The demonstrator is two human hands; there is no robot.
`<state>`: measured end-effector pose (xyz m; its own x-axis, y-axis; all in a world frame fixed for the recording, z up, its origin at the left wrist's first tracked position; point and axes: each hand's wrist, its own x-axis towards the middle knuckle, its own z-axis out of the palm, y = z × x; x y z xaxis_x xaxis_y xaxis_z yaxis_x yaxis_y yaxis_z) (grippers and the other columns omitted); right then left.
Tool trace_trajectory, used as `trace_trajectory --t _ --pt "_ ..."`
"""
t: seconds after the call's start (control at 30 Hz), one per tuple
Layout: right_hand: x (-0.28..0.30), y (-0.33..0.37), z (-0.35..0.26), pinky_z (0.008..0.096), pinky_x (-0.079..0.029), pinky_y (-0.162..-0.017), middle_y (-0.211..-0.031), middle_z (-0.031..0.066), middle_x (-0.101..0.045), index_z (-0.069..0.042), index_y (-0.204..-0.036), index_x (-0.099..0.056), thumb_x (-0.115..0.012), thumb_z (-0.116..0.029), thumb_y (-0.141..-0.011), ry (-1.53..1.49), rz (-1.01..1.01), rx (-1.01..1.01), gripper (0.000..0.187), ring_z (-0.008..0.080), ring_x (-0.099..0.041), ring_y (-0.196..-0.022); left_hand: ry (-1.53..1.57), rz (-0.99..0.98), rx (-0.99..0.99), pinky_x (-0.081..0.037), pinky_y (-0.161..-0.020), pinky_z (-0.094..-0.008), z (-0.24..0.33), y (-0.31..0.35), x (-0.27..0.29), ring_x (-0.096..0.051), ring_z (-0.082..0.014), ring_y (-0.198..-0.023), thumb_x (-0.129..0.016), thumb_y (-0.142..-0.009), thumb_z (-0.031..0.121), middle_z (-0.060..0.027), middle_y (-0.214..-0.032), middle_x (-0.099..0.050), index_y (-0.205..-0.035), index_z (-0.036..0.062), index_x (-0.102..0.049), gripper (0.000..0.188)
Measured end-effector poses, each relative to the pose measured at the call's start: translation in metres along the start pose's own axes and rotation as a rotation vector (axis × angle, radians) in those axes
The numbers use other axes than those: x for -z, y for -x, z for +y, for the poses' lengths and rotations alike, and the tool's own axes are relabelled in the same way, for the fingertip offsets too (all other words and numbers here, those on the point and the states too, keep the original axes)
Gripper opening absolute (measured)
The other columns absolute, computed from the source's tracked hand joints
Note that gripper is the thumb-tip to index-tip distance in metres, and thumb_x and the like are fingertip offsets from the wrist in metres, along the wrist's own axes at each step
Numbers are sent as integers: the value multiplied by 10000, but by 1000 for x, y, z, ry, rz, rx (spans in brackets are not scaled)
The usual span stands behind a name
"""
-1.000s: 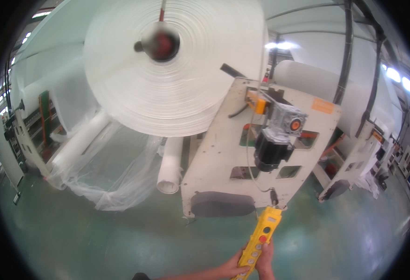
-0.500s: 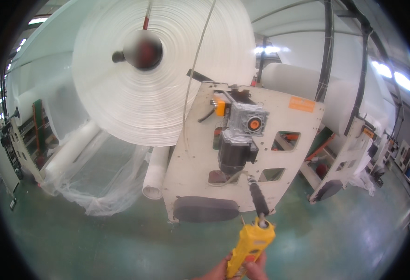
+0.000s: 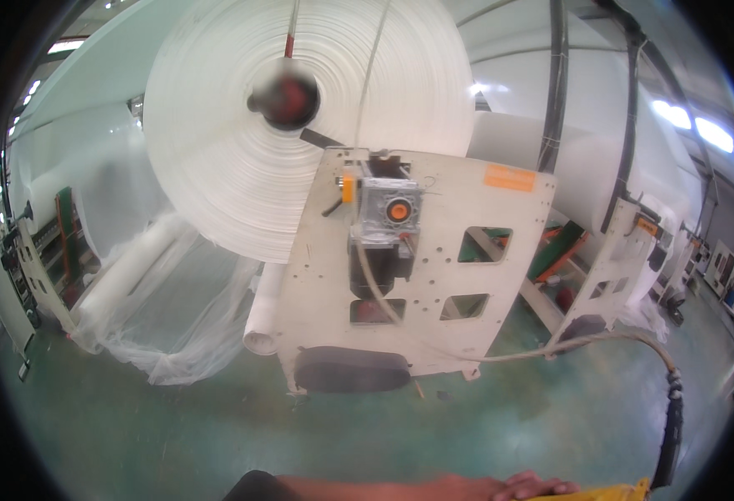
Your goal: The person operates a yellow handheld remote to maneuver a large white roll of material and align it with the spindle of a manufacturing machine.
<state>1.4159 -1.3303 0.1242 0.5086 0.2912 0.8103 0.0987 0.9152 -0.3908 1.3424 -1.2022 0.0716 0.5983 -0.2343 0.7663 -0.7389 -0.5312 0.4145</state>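
A yellow pendant control (image 3: pixel 605 493) shows only partly at the lower edge, lying nearly sideways, its buttons out of sight. My left forearm reaches across from a dark sleeve, and my left hand (image 3: pixel 534 485) is closed over the pendant's near end, with curled fingers showing. My right hand is not visible. From the pendant's far end a black sleeve (image 3: pixel 670 438) rises to a pale cable (image 3: pixel 542 352), which loops left toward the motor and gearbox (image 3: pixel 389 209). That unit is mounted on a cream machine side plate (image 3: pixel 417 334).
A huge white film roll (image 3: pixel 217 142) on a dark core stands behind the plate. Loose clear film (image 3: pixel 179 355) and a white tube (image 3: pixel 263 321) lie low at left. Another machine frame (image 3: pixel 605 284) stands right, with black uprights (image 3: pixel 555 92) above. The floor (image 3: pixel 242 426) is green.
The pendant has swung from the lower middle to the lower right and tipped sideways. Its cable now arcs wide across the plate. My right hand has left the view; the camera has shifted slightly.
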Motion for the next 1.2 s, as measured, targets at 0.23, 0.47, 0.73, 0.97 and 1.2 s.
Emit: trace_trajectory --t 0.23,0.47,0.73,0.97,1.2 --pt "67 29 -35 522 -498 -889 -1171 237 -620 -46 -1394 -477 -673 -463 -933 -93 128 -129 652 349 -626 -1036 240 -332 408 -530 -840 -518 8 -53 -15 -643 -419 -1019 -717 -880 366 -230 -1204 -607 -1340 39 -421 638" --pt "170 55 13 485 -541 -924 -1216 189 -609 -17 -1398 -450 -785 -415 -842 173 491 -412 761 323 -636 -1047 605 -257 655 -486 -986 -464 -68 -37 -56 -584 -325 -1215 -723 -861 216 -210 -1361 -539 -1483 31 -303 772" --pt "287 33 67 463 -551 -921 -1222 175 -607 -11 -1420 -425 -758 -253 -866 308 494 -520 690 321 -639 -1072 786 -8 563 -247 -1217 -380 -187 -43 -123 -287 -236 -1479 -737 -848 171 -137 -1584 -325 -1609 24 -148 974" --pt "341 -30 104 428 -549 -921 -1231 143 -614 -21 -1420 -442 -743 -227 -888 283 442 -659 644 292 -633 -1088 722 63 615 -262 -1208 -394 -252 -78 -128 -281 -229 -1480 -761 -857 194 -128 -1599 -302 -1624 43 -114 1014" --pt "369 -44 176 410 -558 -891 -1198 133 -632 -28 -1396 -469 -746 -249 -894 210 362 -775 615 285 -643 -1058 791 286 676 -263 -1206 -409 -276 -63 -111 -270 -226 -1486 -779 -890 258 -116 -1612 -280 -1630 54 -101 1023"
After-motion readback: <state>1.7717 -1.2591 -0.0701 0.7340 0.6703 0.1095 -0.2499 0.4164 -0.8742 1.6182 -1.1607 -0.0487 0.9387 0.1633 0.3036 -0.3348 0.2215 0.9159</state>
